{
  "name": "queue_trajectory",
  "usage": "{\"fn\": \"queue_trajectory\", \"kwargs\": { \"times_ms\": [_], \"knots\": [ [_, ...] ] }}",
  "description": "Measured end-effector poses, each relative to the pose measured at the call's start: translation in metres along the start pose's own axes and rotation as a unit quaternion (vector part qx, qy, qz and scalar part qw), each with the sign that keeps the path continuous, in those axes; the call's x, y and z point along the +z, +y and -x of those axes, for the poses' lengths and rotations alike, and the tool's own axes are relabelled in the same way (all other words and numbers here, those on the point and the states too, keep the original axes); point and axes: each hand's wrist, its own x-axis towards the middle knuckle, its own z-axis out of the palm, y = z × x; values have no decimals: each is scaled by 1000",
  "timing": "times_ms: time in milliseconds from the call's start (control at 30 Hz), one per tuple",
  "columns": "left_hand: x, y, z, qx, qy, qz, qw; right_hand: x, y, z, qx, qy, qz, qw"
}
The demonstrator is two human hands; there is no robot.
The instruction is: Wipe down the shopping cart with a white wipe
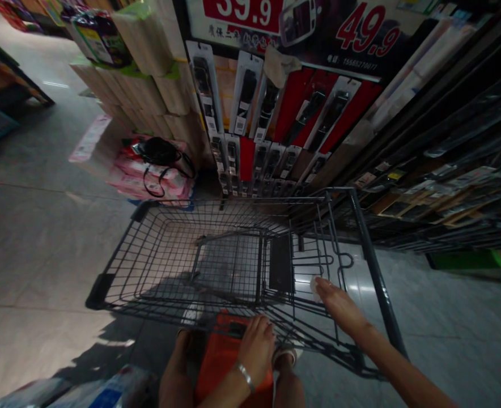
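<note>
An empty dark wire shopping cart (229, 255) stands across the middle, its push bar (376, 272) on the right. My left hand (257, 348), with a silver bracelet, is closed at the top of an orange container (220, 357), beside the cart's near side. Its fingertips lie close to the cart's wires. Reaching over the cart's near rim, my right hand (338, 303) pinches a small whitish, crumpled thing (315, 289) near the folding seat wires.
Packaged goods hang on a display rack (246, 158) behind the cart. A black bag (159, 152) lies on pink packs (152, 181) at the left. Dark shelving (458, 187) stands on the right. Plastic-wrapped packs (110, 391) lie at the bottom left.
</note>
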Motion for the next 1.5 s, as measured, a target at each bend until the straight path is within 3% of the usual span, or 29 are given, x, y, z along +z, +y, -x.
{"fn": "queue_trajectory", "kwargs": {
  "times_ms": [100,233,567,667,767,900,1000,1100,1267,1500],
  "knots": [
    [-5,-4,8,-46,-2,17,999,2,3,-14,-33,-33,32,998],
    [-9,3,-2,-82,-35,24,996,5,2,-43,-26,-78,47,996],
    [-17,-1,-31,-126,-76,25,989,45,-12,-89,-2,-153,60,986],
    [-19,-2,-34,-129,-82,22,988,38,-10,-88,6,-156,64,986],
    [-21,-7,-39,-134,-81,24,987,19,-4,-77,5,-155,71,985],
    [-24,-14,-45,-119,-70,40,990,-10,7,-54,-25,-131,86,987],
    [-24,-15,-46,-100,-59,52,992,-20,9,-43,-48,-116,89,988],
    [-24,-13,-46,-89,-56,56,993,-16,3,-40,-48,-118,87,988],
    [-25,-13,-44,-86,-63,56,993,2,-14,-53,3,-175,91,980],
    [-27,-16,-44,-78,-50,61,994,36,-26,-78,-38,-209,58,976]
  ]
}}
